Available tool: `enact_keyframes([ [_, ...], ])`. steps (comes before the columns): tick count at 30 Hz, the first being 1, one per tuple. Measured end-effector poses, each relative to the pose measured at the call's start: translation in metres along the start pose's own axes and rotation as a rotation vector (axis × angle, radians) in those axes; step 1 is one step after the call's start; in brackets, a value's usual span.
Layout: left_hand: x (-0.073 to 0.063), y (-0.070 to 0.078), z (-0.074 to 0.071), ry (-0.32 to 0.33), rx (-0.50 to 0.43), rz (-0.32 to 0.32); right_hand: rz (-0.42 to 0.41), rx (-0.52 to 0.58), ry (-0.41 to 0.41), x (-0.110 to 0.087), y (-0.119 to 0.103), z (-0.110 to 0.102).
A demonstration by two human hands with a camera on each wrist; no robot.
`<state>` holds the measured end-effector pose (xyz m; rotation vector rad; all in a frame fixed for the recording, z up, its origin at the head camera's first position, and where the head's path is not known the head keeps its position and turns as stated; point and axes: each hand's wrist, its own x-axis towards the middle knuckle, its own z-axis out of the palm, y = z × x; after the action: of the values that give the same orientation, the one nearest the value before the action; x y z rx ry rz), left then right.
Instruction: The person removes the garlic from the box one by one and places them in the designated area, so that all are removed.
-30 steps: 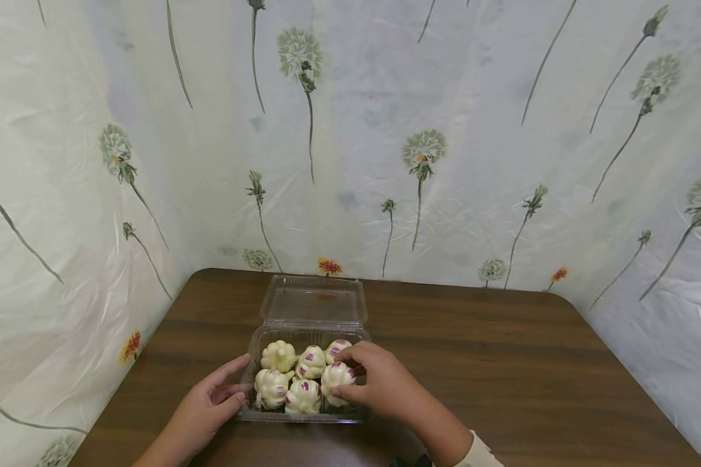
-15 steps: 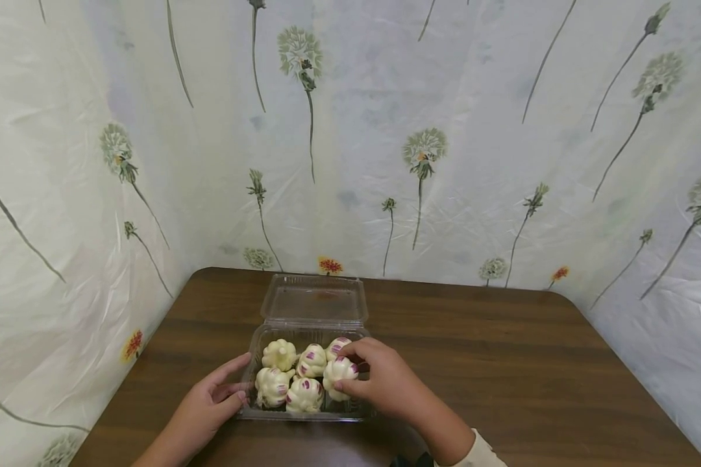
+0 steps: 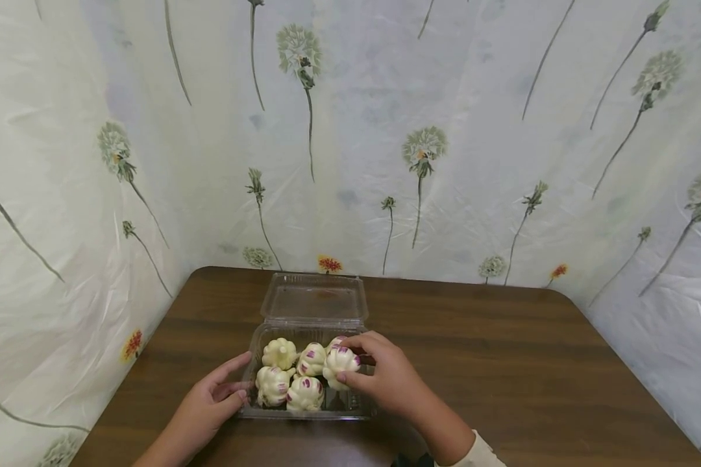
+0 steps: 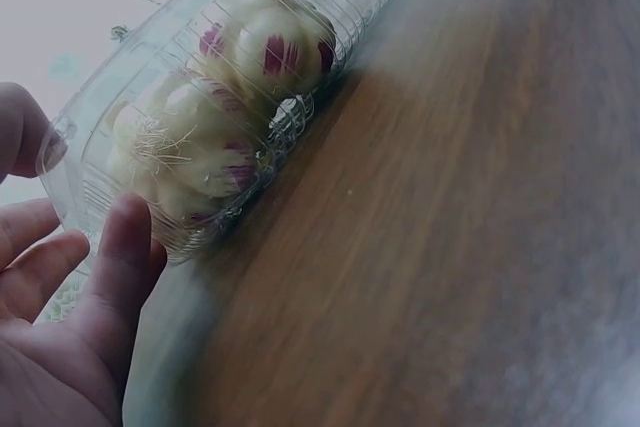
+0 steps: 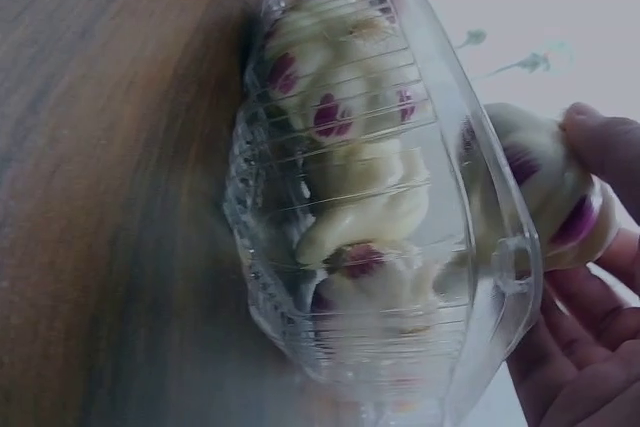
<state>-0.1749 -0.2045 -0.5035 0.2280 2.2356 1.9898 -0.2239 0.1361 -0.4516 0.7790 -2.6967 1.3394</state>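
In the head view a clear plastic clamshell box holds several white garlic bulbs with purple patches. My right hand pinches a garlic bulb between thumb and fingers over the box's right side. The right wrist view has this held bulb raised at the rim, seen partly through the clear wall. My left hand touches the box's left side with spread fingers. In the left wrist view its thumb lies against the box's end, below the other fingers.
The box's clear lid is folded back toward the far edge of the brown wooden table. Behind the table hangs a pale sheet printed with dandelions. A small dark object shows at the bottom edge.
My right hand has lifted the pinched garlic bulb slightly up and away, baring the box floor at the front right. The left hand has stayed at the box's side.
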Motion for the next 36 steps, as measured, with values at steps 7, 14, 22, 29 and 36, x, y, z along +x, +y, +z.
enact_keyframes([
  [7,0.000,-0.002,0.001,0.003,-0.010,0.018,-0.010,0.043,0.039,-0.003,0.000,-0.001],
  [14,0.000,-0.003,0.001,0.005,-0.019,0.014,-0.013,0.113,0.074,-0.008,0.004,-0.002],
  [22,0.000,-0.001,0.000,-0.003,-0.009,0.033,-0.022,0.180,0.134,-0.017,0.003,0.004],
  [29,-0.001,0.000,0.000,0.008,-0.008,0.032,-0.063,0.205,0.212,-0.022,0.008,0.004],
  [36,-0.001,0.000,0.000,0.006,0.004,0.033,0.016,0.229,0.256,-0.025,0.011,-0.001],
])
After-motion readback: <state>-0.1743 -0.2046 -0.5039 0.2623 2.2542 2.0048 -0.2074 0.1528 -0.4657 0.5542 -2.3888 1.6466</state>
